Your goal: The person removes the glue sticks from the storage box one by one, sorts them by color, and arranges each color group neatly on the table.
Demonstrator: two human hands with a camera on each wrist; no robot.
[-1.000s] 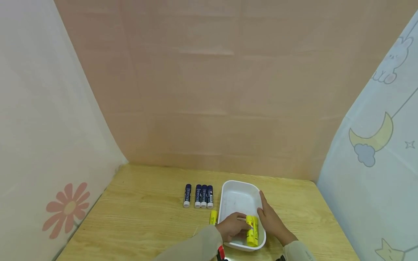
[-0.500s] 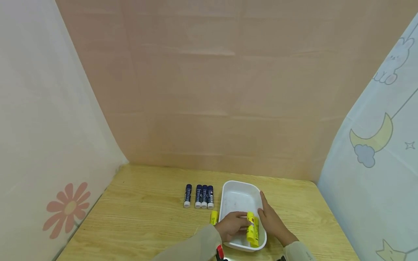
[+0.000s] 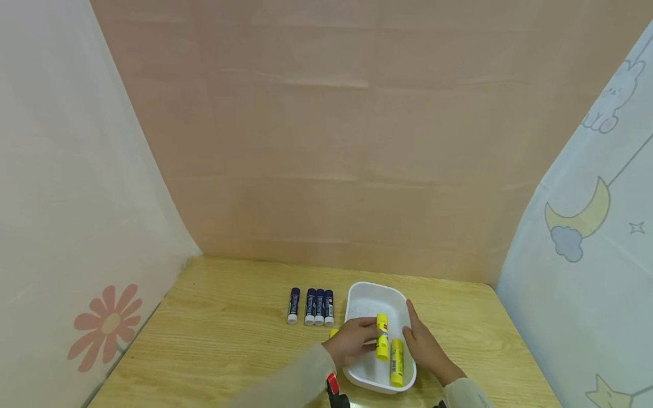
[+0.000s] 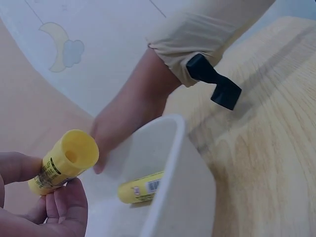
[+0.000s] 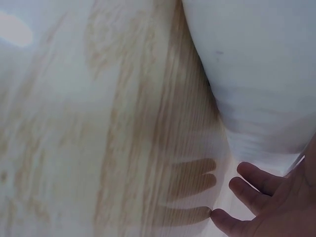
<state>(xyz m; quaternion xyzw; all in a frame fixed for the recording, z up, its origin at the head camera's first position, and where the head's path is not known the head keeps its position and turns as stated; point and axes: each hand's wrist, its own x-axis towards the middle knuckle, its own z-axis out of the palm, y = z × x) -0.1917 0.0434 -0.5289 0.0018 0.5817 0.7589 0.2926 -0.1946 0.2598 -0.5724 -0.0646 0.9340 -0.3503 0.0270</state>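
My left hand (image 3: 353, 340) pinches a yellow glue stick (image 3: 382, 338) between thumb and fingers above a white plastic tray (image 3: 361, 292). In the left wrist view this glue stick (image 4: 74, 153) is tilted, its hollow end toward the camera. A second yellow glue stick (image 3: 397, 362) lies inside the tray, near its front right. My right hand (image 3: 425, 348) holds the tray's right side, thumb over the rim, while several of its fingers (image 5: 249, 195) extend outside the wall. Left of the tray, another yellow glue stick (image 3: 333, 332) is mostly hidden behind the left hand.
Several dark blue glue sticks (image 3: 319, 307) with white ends lie left of the tray on the wooden table (image 3: 229, 328); three sit side by side, one apart. A brown cloth backdrop (image 3: 326, 170) rises behind, with pale printed cloths at both sides.
My left hand has raised one yellow glue stick and carried it left and away from me, apart from the one left in the tray. The right hand stays at the tray's side.
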